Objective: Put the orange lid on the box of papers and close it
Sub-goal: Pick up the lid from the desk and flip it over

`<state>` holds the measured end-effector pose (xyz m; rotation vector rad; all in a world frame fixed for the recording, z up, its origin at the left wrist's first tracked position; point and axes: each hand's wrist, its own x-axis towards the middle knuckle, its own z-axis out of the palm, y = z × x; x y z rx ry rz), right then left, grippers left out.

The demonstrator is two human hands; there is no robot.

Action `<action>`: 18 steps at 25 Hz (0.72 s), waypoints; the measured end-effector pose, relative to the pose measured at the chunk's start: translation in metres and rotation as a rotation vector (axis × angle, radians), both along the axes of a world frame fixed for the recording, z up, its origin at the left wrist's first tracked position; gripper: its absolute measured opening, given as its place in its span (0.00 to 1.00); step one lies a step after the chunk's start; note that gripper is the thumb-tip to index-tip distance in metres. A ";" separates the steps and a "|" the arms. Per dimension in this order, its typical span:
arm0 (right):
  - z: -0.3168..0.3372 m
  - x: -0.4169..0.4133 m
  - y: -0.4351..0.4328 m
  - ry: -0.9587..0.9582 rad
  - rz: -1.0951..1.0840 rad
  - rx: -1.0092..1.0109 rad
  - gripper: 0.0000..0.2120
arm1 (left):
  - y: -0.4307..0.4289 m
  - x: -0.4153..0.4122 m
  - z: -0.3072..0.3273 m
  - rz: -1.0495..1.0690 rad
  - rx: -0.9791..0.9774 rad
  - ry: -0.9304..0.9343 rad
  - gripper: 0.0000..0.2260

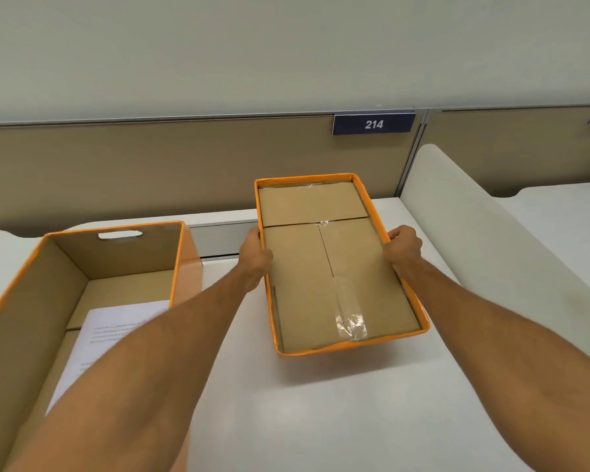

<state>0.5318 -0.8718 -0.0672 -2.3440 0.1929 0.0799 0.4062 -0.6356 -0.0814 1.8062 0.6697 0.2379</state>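
Observation:
The orange lid [334, 267] is upside down at the middle of the white desk, its brown cardboard inside facing up. It looks slightly raised, with a shadow under its near end. My left hand [254, 258] grips its left rim and my right hand [402, 247] grips its right rim. The open orange box [24, 301] stands at the left with a handle slot in its far wall. White printed papers [106, 338] lie on its bottom, partly hidden by my left forearm.
The white desk [321, 403] runs under both objects. A tan partition [150, 165] with a blue "214" sign [373, 124] stands behind. A white curved divider [474, 226] rises at the right, with another desk beyond it.

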 end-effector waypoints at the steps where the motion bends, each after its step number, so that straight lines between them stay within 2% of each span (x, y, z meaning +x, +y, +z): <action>1: 0.012 -0.004 0.010 -0.010 0.016 0.005 0.14 | 0.010 -0.006 0.012 0.006 0.012 -0.017 0.21; 8: 0.080 -0.051 0.090 -0.041 0.104 0.051 0.14 | 0.090 -0.059 0.099 0.127 0.106 -0.210 0.17; 14: 0.103 -0.118 0.173 -0.054 0.220 0.041 0.10 | 0.174 -0.131 0.155 0.191 0.044 -0.333 0.16; 18: 0.110 -0.172 0.228 -0.078 0.239 0.031 0.07 | 0.224 -0.179 0.180 0.212 -0.083 -0.340 0.14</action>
